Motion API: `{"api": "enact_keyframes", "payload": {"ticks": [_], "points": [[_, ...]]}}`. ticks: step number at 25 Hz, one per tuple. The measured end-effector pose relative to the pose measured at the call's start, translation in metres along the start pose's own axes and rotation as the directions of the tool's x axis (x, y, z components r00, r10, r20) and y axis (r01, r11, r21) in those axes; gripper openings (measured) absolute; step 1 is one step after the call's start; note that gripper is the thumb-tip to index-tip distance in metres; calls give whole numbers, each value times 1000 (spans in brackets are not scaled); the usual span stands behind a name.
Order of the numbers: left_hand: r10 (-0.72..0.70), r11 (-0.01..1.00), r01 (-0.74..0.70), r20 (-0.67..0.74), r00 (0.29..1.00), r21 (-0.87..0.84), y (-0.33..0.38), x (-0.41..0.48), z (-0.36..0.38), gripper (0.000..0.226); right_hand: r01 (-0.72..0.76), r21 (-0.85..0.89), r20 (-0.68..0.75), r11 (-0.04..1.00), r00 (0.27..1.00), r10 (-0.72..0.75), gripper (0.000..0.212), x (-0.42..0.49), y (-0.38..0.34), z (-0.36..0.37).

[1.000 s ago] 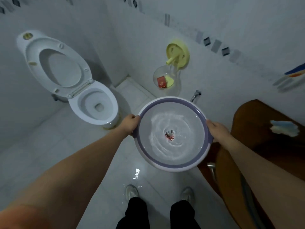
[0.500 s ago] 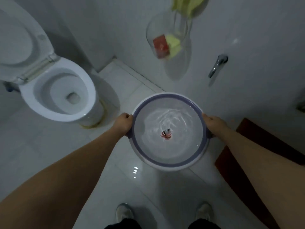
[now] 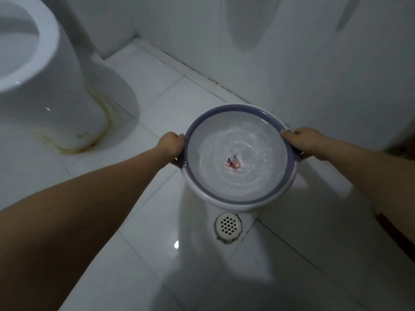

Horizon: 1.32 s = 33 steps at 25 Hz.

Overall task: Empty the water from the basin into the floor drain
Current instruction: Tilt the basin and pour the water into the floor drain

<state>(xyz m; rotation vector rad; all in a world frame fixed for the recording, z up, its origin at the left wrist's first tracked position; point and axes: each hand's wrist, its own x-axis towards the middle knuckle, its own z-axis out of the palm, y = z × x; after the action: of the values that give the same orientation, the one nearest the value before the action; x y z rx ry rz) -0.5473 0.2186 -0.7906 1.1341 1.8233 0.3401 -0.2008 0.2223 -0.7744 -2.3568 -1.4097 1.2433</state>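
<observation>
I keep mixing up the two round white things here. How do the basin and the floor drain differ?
The basin is large with a purple rim; the floor drain is small with a perforated grate. The basin is held up by both hands and holds water; the floor drain sits flush in the tiles. Both are round and white.

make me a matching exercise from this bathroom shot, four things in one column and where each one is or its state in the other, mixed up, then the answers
Column 1
1. basin
2. floor drain
3. toilet
4. left hand

Column 2
A. set in the floor tiles, just below the basin's near edge in the picture
B. grips the rim on the side towards the toilet
C. held by both hands, with rippling water inside
D. stands at the upper left, stained floor round its base

Pairs: 1-C, 2-A, 3-D, 4-B
</observation>
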Motion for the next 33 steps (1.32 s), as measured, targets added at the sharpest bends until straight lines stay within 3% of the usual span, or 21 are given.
{"api": "enact_keyframes", "payload": {"ticks": [11,18,27,33], "points": [[31,999,-31,5,1000,-20,-24,39,38,33,67,-27,-49,997,997,-68,59,58,20,29],[36,993,-40,37,999,110,-37,53,37,32,95,-129,-47,987,994,-102,51,50,27,40],[33,979,-46,67,997,201,-44,45,35,32,20,-167,-11,986,1000,-22,35,35,32,48],[52,971,-70,82,995,230,-38,35,34,31,20,-184,-45,983,999,-29,36,29,34,45]]}}
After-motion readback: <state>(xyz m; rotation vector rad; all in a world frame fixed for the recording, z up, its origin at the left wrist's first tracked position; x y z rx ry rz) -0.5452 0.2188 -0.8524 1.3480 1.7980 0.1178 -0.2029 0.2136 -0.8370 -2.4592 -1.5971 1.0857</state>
